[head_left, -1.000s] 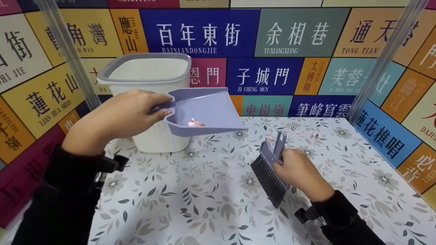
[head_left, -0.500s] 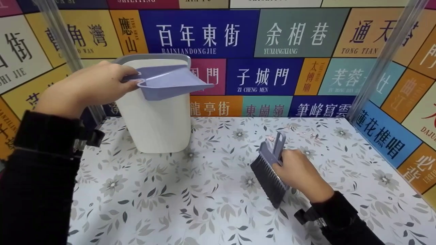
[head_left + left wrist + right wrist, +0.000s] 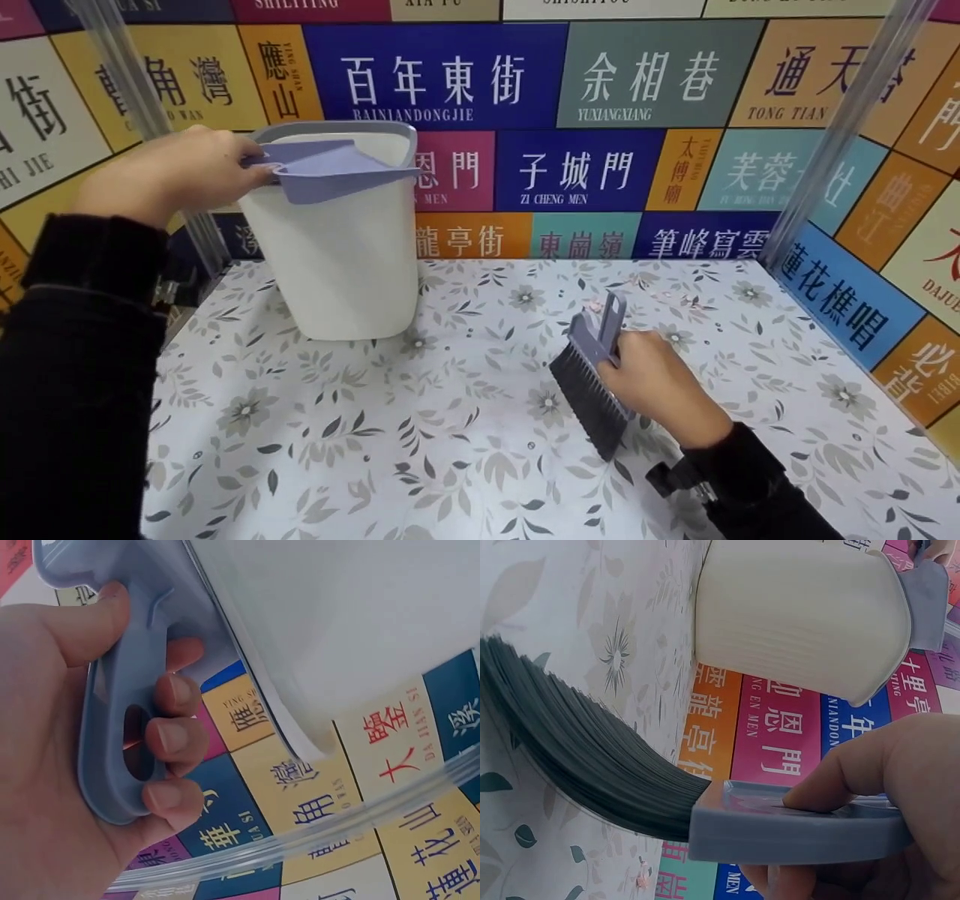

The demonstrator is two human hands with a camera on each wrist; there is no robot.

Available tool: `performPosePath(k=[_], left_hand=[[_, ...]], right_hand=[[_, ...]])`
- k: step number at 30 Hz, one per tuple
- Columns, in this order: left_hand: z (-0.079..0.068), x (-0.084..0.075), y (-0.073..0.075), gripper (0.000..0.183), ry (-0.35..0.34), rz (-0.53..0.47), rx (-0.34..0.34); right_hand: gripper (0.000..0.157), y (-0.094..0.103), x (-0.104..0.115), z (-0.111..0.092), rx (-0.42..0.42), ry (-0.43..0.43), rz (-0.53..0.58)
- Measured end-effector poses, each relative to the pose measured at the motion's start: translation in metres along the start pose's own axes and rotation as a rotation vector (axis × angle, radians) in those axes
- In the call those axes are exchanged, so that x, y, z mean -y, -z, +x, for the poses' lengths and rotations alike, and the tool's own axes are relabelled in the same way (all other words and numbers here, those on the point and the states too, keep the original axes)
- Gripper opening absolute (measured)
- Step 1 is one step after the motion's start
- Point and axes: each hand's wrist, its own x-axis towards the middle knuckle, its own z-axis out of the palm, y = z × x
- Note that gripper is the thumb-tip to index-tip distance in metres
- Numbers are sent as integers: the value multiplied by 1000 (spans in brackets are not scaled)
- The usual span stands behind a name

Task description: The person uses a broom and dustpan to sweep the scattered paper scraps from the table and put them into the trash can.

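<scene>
My left hand (image 3: 176, 171) grips the handle of a lavender dustpan (image 3: 330, 169), its fingers wrapped round the holed grip in the left wrist view. The dustpan hangs over the near side of a white bin (image 3: 341, 262) with a grey rim; what lies in the pan is hidden from here. On the right, my right hand (image 3: 660, 382) holds a grey hand brush (image 3: 596, 337) by its handle. Its dark bristles (image 3: 592, 750) meet the table, bending slightly in the right wrist view.
Small pink scraps (image 3: 682, 300) lie on the flower-patterned table (image 3: 450, 427) beyond the brush. Colourful panels with lettering (image 3: 435, 75) form the back and side walls. Clear plastic posts (image 3: 825, 135) stand at the back corners.
My left hand has carried the dustpan left and up, from in front of the bin to over its rim. Pink scraps seen in the pan earlier are out of sight. The right hand stays put.
</scene>
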Motion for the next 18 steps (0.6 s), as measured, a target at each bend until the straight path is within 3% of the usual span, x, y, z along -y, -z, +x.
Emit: performPosePath(k=[7,18], left_hand=[[0,3,1,67,87,55,-17],[3,1,15,59,121,263,-79]], right_hand=[[14,-1,1,1,3,6,-2],[14,-1,1,-2,-14,20,-9]])
